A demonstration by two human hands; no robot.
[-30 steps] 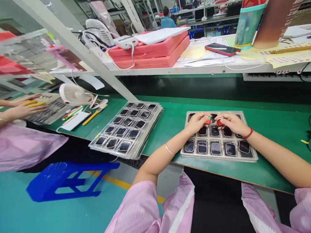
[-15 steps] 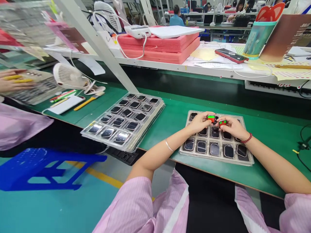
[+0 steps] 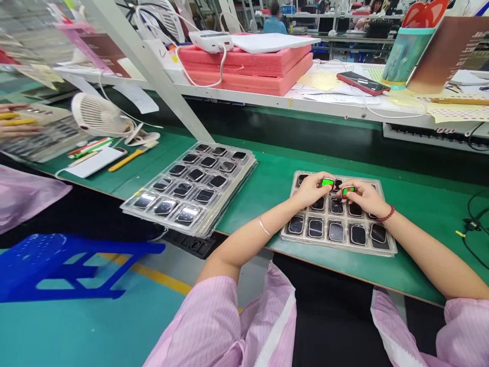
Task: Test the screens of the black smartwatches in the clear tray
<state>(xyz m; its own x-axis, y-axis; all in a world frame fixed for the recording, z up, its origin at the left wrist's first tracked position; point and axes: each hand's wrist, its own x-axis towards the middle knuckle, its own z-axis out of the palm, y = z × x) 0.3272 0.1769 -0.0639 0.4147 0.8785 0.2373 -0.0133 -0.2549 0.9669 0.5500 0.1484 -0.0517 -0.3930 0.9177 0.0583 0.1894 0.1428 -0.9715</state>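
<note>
My left hand (image 3: 310, 190) is closed on a smartwatch (image 3: 327, 183) whose lit screen is mostly green. A second smartwatch (image 3: 348, 192), lit in green and red, is held between the fingers of my right hand (image 3: 367, 198). Both watches are held close together over the far part of a clear plastic tray (image 3: 338, 247). Rows of dark-screened watch faces sit in its compartments, such as one watch (image 3: 358, 234) in the near row. My hands cover part of the far rows.
To the left lies a stack of similar trays (image 3: 214, 214) full of watch faces. Beyond it are a brush (image 3: 132, 157), a small white fan (image 3: 101, 116) and a co-worker's hand (image 3: 17, 122). A white shelf (image 3: 267, 100) runs behind, carrying red foam blocks (image 3: 248, 66) and a phone (image 3: 362, 83).
The left watch's screen has turned from green and red to mostly green. The right watch's colour pattern has shifted too. Both hands stay over the tray while the view shifts slightly.
</note>
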